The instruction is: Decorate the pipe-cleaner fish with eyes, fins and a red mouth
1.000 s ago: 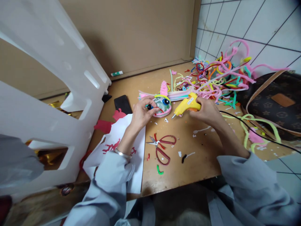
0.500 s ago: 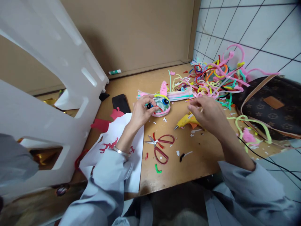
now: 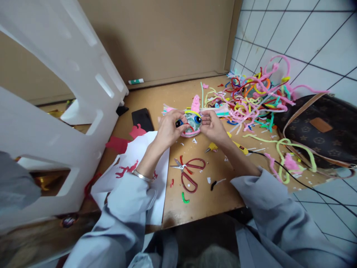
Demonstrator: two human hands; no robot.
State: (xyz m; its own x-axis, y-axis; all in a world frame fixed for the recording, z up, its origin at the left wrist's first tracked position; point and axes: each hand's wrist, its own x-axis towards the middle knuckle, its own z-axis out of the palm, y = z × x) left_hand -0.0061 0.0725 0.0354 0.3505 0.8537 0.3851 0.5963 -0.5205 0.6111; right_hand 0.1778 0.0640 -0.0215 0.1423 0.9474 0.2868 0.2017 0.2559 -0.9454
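A round pipe-cleaner craft face (image 3: pixel 193 121) with blue-and-black eyes, a yellow and pink rim and a pink horn (image 3: pixel 196 103) is between my hands. My left hand (image 3: pixel 169 129) is closed on its left side, fingertips by the left eye and a small red strip (image 3: pixel 191 129) on the face. At the right edge, my right hand (image 3: pixel 214 126) grips the face with bent fingers beside the right eye. Striped pipe-cleaner bundles stick out on both sides. Below my right forearm lies a yellow glue gun (image 3: pixel 240 147), partly hidden.
Red-handled scissors (image 3: pixel 189 175) lie open in front, among scraps. White paper (image 3: pixel 160 186) and a black phone-like object (image 3: pixel 142 119) are to the left. Tangled pipe cleaners (image 3: pixel 259 93) and a brown handbag (image 3: pixel 320 126) stand at right. A black cord (image 3: pixel 301 178) crosses the right side.
My right hand has moved left, from above the glue gun to the right edge of the craft face. My left hand stays at the face's left side.
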